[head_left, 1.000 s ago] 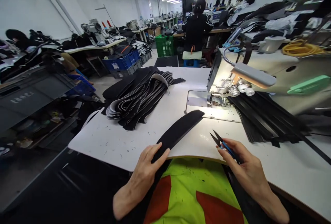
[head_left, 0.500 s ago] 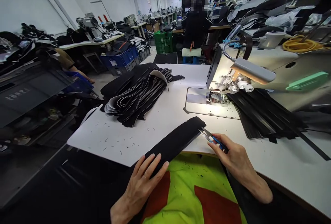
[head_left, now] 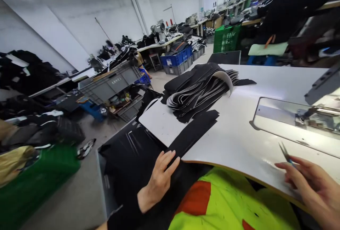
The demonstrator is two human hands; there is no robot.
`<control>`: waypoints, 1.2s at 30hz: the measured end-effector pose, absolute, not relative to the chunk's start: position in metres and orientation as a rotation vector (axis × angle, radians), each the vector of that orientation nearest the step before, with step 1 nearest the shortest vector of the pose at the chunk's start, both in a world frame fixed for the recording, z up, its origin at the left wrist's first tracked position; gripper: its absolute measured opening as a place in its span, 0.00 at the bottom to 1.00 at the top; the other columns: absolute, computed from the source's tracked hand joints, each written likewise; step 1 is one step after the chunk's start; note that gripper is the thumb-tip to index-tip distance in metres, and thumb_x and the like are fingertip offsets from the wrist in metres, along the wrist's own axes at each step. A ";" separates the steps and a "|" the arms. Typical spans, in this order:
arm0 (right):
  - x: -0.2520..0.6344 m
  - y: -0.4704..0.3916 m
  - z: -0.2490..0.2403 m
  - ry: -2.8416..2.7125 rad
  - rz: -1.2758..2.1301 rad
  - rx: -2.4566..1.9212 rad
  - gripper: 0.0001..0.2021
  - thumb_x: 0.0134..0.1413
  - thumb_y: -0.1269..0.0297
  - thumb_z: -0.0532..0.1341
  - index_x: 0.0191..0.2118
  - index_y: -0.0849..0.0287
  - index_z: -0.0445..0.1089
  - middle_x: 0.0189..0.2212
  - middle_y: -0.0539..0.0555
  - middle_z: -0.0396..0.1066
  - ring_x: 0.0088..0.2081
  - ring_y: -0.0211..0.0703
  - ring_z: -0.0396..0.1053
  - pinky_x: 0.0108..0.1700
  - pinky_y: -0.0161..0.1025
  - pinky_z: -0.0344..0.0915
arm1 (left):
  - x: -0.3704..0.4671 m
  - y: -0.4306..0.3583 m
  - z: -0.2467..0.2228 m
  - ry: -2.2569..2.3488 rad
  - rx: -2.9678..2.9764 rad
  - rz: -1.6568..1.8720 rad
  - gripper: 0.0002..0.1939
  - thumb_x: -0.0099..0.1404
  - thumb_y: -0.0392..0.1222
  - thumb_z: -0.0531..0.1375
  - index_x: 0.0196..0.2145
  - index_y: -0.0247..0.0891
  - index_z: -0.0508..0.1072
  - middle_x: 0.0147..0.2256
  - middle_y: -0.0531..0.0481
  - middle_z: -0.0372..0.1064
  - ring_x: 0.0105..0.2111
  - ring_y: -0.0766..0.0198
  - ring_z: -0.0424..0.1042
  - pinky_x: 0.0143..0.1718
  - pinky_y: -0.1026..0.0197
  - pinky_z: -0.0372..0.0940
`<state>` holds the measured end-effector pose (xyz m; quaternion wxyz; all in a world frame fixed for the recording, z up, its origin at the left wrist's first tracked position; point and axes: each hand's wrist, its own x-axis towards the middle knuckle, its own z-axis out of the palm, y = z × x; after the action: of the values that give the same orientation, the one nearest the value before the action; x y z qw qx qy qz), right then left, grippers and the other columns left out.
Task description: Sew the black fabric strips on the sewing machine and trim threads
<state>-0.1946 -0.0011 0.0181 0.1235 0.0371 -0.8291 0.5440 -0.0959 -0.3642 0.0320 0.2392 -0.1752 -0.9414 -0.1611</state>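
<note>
A long black fabric strip (head_left: 195, 132) lies across the table's front left edge, its notched far end close to a stack of similar black pieces. My left hand (head_left: 159, 178) grips the strip at that edge, fingers on top and thumb hidden. In my right hand (head_left: 310, 180) are thread snips (head_left: 284, 152) with blue on the handle, their points up over the white tabletop and away from the strip. The stack of black fabric strips with pale edges (head_left: 202, 91) sits beyond, loosely curled.
The sewing machine's metal plate (head_left: 276, 116) is at the right. Yellow-green cloth (head_left: 228, 201) with red-brown patches covers my lap. A green crate (head_left: 53, 173) stands on the floor at left, blue and grey crates (head_left: 176, 58) behind. A person in black (head_left: 292, 13) is at the far right.
The view has turned left. My left hand has drawn the strip leftward, away from the machine plate towards the stack. The snips have come away from the strip's end.
</note>
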 end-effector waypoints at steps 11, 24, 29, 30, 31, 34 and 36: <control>-0.199 -0.049 0.057 -2.350 1.806 0.027 0.18 0.46 0.48 0.60 0.37 0.58 0.69 0.34 0.55 0.73 0.34 0.42 0.71 0.35 0.34 0.70 | -0.100 -0.361 0.039 -2.310 0.291 -2.769 0.31 0.46 0.40 0.63 0.51 0.50 0.67 0.52 0.50 0.64 0.51 0.52 0.64 0.53 0.46 0.57; -0.193 -0.051 0.059 -2.401 1.833 -0.080 0.19 0.44 0.46 0.60 0.36 0.57 0.72 0.31 0.55 0.74 0.33 0.44 0.71 0.33 0.34 0.70 | -0.104 -0.343 0.055 -1.988 0.437 -3.068 0.31 0.44 0.34 0.61 0.48 0.51 0.69 0.45 0.54 0.70 0.43 0.60 0.70 0.48 0.57 0.60; -0.191 -0.053 0.059 -2.434 1.836 -0.095 0.21 0.43 0.45 0.60 0.36 0.58 0.72 0.29 0.56 0.74 0.25 0.40 0.69 0.21 0.31 0.65 | -0.104 -0.342 0.057 -1.864 0.481 -3.196 0.33 0.45 0.32 0.61 0.51 0.48 0.67 0.44 0.53 0.70 0.41 0.61 0.71 0.42 0.61 0.62; -0.191 -0.053 0.059 -2.443 1.844 -0.104 0.21 0.43 0.45 0.59 0.36 0.58 0.72 0.29 0.56 0.74 0.22 0.38 0.67 0.18 0.31 0.62 | -0.103 -0.342 0.056 -1.842 0.496 -3.216 0.34 0.45 0.31 0.60 0.52 0.47 0.65 0.44 0.52 0.71 0.41 0.60 0.71 0.42 0.61 0.62; -0.190 -0.053 0.059 -2.455 1.852 -0.114 0.22 0.43 0.45 0.59 0.37 0.59 0.72 0.28 0.56 0.74 0.19 0.36 0.64 0.15 0.31 0.58 | -0.103 -0.342 0.055 -1.818 0.506 -3.231 0.35 0.45 0.30 0.60 0.53 0.46 0.64 0.44 0.51 0.71 0.40 0.60 0.71 0.41 0.61 0.63; -0.189 -0.054 0.058 -2.505 1.875 -0.137 0.25 0.44 0.44 0.58 0.40 0.60 0.70 0.28 0.56 0.73 0.15 0.33 0.55 0.13 0.32 0.52 | -0.103 -0.342 0.048 -1.739 0.506 -3.263 0.37 0.45 0.29 0.59 0.55 0.43 0.62 0.43 0.49 0.71 0.39 0.61 0.72 0.39 0.63 0.63; -0.189 -0.055 0.057 -2.531 1.879 -0.140 0.25 0.45 0.44 0.58 0.42 0.61 0.70 0.28 0.56 0.74 0.15 0.33 0.54 0.14 0.32 0.52 | -0.102 -0.343 0.043 -1.699 0.494 -3.280 0.38 0.45 0.29 0.59 0.56 0.43 0.61 0.42 0.49 0.71 0.38 0.62 0.72 0.38 0.64 0.63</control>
<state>-0.1891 -0.0545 0.0572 -0.0071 -0.0445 -0.8021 0.5955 -0.1023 -0.3429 0.0425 -0.2885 0.1270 -0.4364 -0.8427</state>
